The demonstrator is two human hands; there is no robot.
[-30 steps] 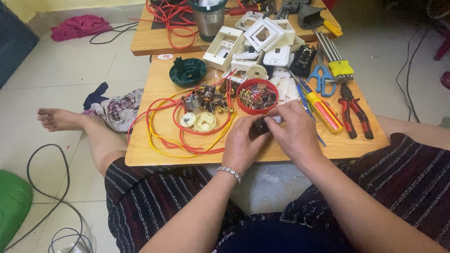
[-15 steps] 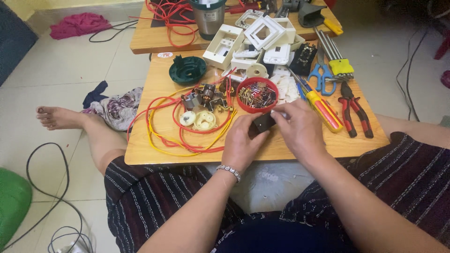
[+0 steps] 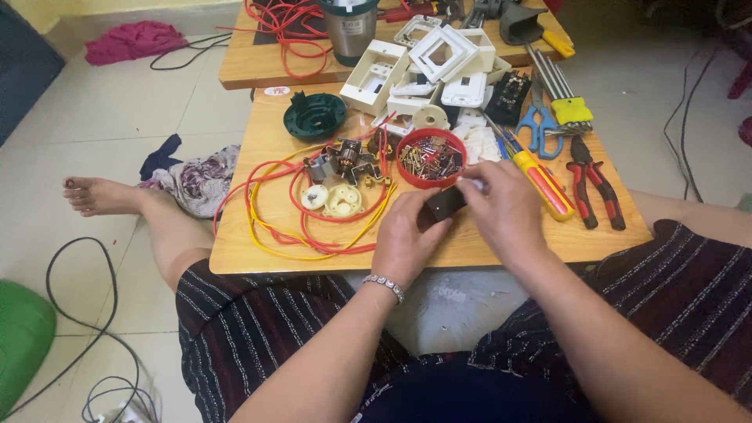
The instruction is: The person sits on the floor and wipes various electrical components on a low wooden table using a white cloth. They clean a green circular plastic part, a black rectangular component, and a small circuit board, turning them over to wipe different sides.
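In the head view, a small dark block-shaped part is held between both hands just above the near edge of the wooden tabletop. The left hand is closed on the part's lower left side, its grip clamped on it with thumb and fingers. The right hand is set against the part's upper right end, fingers curled together there; a small pale piece is seen at its fingertips, but what it is cannot be told. A beaded bracelet is worn on the left wrist.

Just beyond the hands, a red round bowl filled with small metal bits is found. To its left, a small motor assembly and two pale round gears are ringed by loops of red and yellow wire. A dark green round cap is placed farther back on the left. To the right of the right hand, a yellow and red screwdriver and red-handled pliers are laid, with blue-handled scissors behind them. White plastic switch frames are piled at the far edge. A bare foot is rested on the tiled floor at the left, beside a crumpled cloth.
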